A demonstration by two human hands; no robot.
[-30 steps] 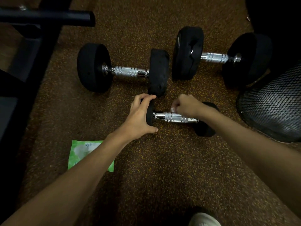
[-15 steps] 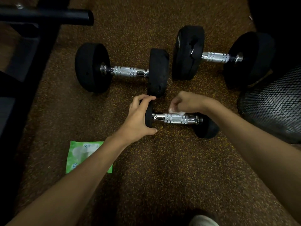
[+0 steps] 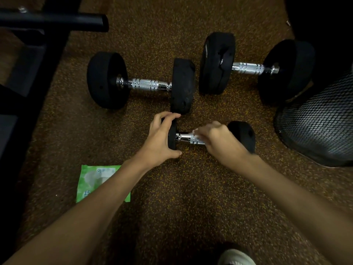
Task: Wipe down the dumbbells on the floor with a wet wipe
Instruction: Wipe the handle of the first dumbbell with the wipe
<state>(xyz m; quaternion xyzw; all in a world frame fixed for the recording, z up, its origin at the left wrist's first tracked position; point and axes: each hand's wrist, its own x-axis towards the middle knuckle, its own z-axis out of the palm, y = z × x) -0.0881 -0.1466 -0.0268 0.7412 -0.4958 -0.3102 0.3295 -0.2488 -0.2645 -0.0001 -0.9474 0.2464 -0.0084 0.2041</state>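
I see the green wipe pack (image 3: 95,180) flat on the floor (image 3: 172,197), partly hidden by my left forearm; the mesh bin (image 3: 321,119) at right hides its contents. I count three dumbbells: two large dumbbells (image 3: 145,85) side by side beyond, and the small dumbbell (image 3: 241,134) nearest. My left hand (image 3: 162,138) grips its left head, and my right hand (image 3: 215,138) curls over the handle, pinching a wet wipe (image 3: 194,131).

- The left hand (image 3: 160,138) and right hand (image 3: 219,139) are bare, and so are both forearms (image 3: 80,217) up to the picture's edge.
- A shoe (image 3: 236,257) with a pale, greyish-white rounded toe shows well below the small dumbbell (image 3: 242,134), cut off by the bottom edge.
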